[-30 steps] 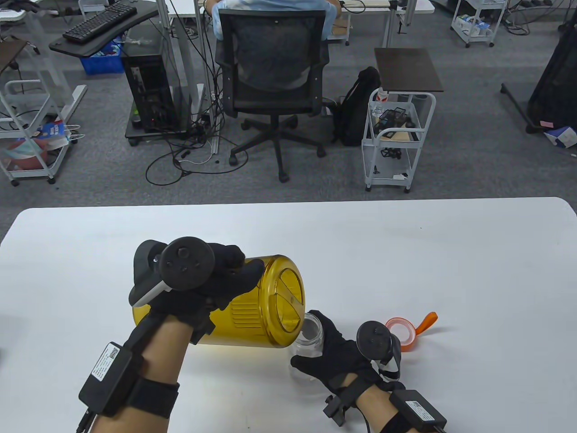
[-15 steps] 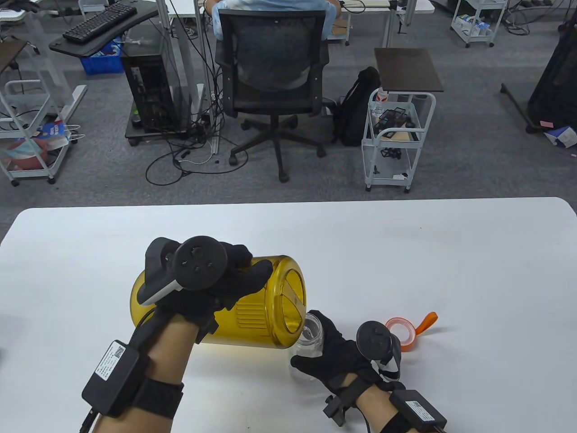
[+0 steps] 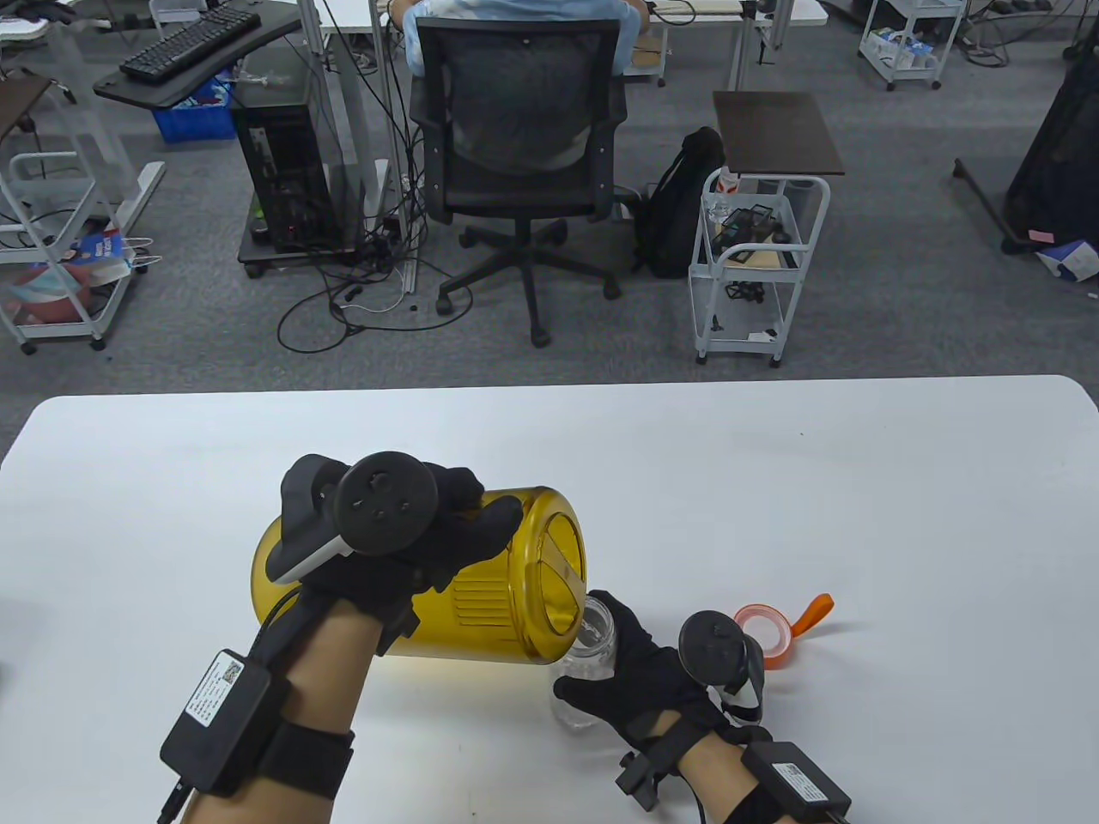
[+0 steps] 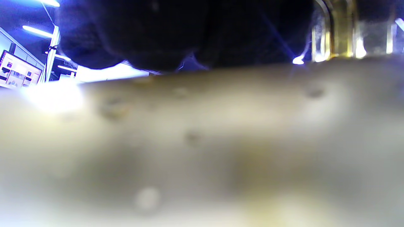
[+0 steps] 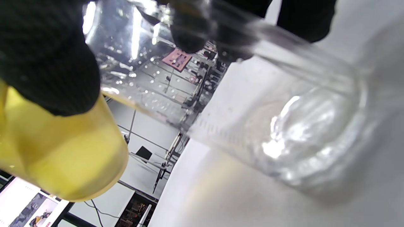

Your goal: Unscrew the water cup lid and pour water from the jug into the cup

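Note:
My left hand grips the yellow jug, which lies tipped on its side above the table with its lidded mouth over the clear cup. My right hand holds the cup upright on the table, fingers wrapped round its side. In the right wrist view the clear cup fills the frame with the yellow jug at left. The cup's orange lid with its loop strap lies on the table to the right of my right hand. The left wrist view is a blur of jug wall.
The white table stretches wide to the right and behind the jug. Beyond its far edge stand an office chair with a person seated at a desk, a white trolley and a computer tower.
The jug and my left hand have shifted a little to the right and tipped further toward the cup. My right hand and the cup have stayed put.

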`<state>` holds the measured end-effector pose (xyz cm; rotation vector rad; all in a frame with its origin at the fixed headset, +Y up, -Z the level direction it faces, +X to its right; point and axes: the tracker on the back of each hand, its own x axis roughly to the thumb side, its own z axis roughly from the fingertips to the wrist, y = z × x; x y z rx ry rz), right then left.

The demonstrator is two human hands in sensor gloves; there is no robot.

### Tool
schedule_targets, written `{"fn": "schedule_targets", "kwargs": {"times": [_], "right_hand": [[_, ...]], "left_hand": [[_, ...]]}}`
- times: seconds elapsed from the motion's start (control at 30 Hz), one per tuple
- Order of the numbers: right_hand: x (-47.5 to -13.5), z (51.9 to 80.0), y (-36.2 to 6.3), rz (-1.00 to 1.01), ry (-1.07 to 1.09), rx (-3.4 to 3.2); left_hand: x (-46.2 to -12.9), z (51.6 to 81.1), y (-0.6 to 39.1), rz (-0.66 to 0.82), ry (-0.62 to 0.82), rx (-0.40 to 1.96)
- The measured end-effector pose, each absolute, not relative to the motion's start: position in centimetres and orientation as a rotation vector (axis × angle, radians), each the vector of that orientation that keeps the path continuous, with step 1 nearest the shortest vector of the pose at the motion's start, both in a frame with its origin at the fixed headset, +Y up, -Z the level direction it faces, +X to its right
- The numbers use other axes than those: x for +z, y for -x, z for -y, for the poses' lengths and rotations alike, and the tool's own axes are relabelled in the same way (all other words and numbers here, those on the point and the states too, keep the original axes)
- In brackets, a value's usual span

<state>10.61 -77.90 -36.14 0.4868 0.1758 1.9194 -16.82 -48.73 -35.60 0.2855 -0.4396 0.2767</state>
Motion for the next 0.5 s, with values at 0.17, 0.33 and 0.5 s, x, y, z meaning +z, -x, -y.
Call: {"fn": "schedule_targets", "kwargs": {"times": [0.17,0.33,0.5], "right_hand": [[-36.14,77.89,-10.6,-0.176,-0.488,1.918],[-36.14,77.88,-10.6,-0.174,-0.488,1.918],[-36.15,77.85,-10.63,-0.173,-0.491,1.92]], "left_hand": [[-35.51,48.71,16.79,0.439,-0.288,0.272],[-35.32,48.69,16.68,0.444,-0.293,0.264],[-35.18,48.69,16.58,0.443,-0.298,0.258]]}}
